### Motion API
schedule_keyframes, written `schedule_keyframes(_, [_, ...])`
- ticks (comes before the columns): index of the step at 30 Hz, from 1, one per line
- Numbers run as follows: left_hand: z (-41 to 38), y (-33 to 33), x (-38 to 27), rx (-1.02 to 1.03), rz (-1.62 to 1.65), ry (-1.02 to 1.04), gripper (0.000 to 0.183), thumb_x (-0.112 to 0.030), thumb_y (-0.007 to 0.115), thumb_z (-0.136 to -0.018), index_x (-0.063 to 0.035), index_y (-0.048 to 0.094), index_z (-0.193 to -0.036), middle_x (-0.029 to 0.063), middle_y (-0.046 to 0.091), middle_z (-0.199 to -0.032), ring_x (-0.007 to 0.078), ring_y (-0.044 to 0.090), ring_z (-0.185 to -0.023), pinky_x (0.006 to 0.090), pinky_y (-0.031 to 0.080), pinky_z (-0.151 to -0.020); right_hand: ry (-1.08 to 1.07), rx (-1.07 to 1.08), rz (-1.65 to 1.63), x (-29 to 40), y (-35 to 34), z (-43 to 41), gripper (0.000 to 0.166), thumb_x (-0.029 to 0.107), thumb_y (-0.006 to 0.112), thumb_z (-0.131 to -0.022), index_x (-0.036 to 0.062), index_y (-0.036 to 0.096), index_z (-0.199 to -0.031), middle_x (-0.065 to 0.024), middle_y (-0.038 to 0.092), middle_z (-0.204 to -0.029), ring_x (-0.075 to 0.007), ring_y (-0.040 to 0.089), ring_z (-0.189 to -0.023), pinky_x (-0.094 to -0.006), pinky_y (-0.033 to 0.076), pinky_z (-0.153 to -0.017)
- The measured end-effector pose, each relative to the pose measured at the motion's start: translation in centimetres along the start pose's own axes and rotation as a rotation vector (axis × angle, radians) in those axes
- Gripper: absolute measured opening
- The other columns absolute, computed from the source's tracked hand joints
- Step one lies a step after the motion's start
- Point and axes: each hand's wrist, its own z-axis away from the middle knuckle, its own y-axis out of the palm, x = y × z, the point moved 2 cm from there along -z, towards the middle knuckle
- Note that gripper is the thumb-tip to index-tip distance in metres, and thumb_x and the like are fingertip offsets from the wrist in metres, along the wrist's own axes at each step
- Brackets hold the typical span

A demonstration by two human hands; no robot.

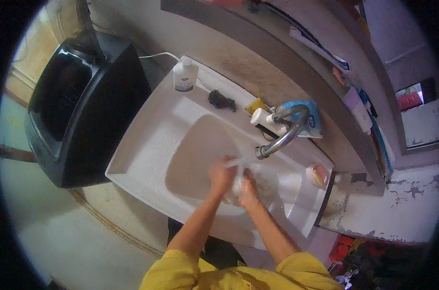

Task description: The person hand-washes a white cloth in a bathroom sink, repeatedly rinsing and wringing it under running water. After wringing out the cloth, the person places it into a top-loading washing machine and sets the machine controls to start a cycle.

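Water runs from the curved metal faucet (pixel 281 141) into the white sink (pixel 146 152). My left hand (pixel 223 175), blurred, is under the stream. Close to its right, my right hand (pixel 249 188) is lower in the basin, beside a pale, whitish item (pixel 237 186) between the hands. What that item is, and how firmly either hand holds it, is unclear. A dark scouring pad (pixel 222 100), a yellow sponge (pixel 256 106) and a white bottle with a dark band (pixel 266 121) lie along the sink's back ledge.
A white capped bottle (pixel 185 76) stands at the sink's back left corner. A blue packet (pixel 313 121) leans behind the faucet, and a pink soap dish (pixel 316 175) holds a bar at the right. A large black appliance (pixel 107 101) stands against the left side.
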Motion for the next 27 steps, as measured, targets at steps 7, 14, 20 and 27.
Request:
schedule_keyframes(7, [8.8,1.9,-4.7,0.184,-0.276,0.388,0.026,-0.034,0.056,-0.086,-0.0123,0.069,-0.090,0.0154,0.065,-0.090,0.0368,0.065,-0.086,0.0499,0.051,-0.073,-0.176,0.173,0.111,-6.4,-7.0,-6.6,0.046,0.044,0.054,-0.093,0.0116,0.056,-0.125,-0.0066,0.062,-0.119,-0.0233,0.057,-0.112,-0.0436,0.045,-0.099])
schedule_keyframes(14, [-3.4,-3.5,4.8,-0.039,-0.234,0.024,0.056,-0.038,0.064,-0.080,-0.0136,0.053,-0.129,0.0190,0.065,-0.101,0.0343,0.064,-0.099,0.0453,0.051,-0.084,-0.236,0.262,0.066,-7.8,-11.6,-5.4,0.048,0.032,0.056,-0.096,0.0139,0.042,-0.138,-0.0042,0.054,-0.128,-0.0218,0.053,-0.119,-0.0445,0.046,-0.097])
schedule_keyframes(20, [4.6,0.3,-3.1,0.509,-0.120,-0.058,0.067,-0.047,0.069,-0.075,-0.0125,0.054,-0.131,0.0263,0.051,-0.130,0.0367,0.061,-0.109,0.0460,0.049,-0.090,-0.017,0.180,-0.185,-4.9,-11.0,-3.1,0.045,0.037,0.057,-0.095,0.0128,0.049,-0.132,-0.0055,0.059,-0.120,-0.0225,0.054,-0.116,-0.0438,0.046,-0.095])
schedule_keyframes(27, [10.5,0.9,-7.3,0.251,-0.239,0.520,0.029,-0.042,0.063,-0.084,-0.0142,0.071,-0.089,0.0122,0.062,-0.094,0.0324,0.066,-0.079,0.0443,0.054,-0.064,0.182,0.291,-0.400,-3.5,-9.7,-2.3,0.037,0.033,0.058,-0.092,0.0096,0.057,-0.122,-0.0066,0.062,-0.111,-0.0233,0.058,-0.106,-0.0396,0.048,-0.089])
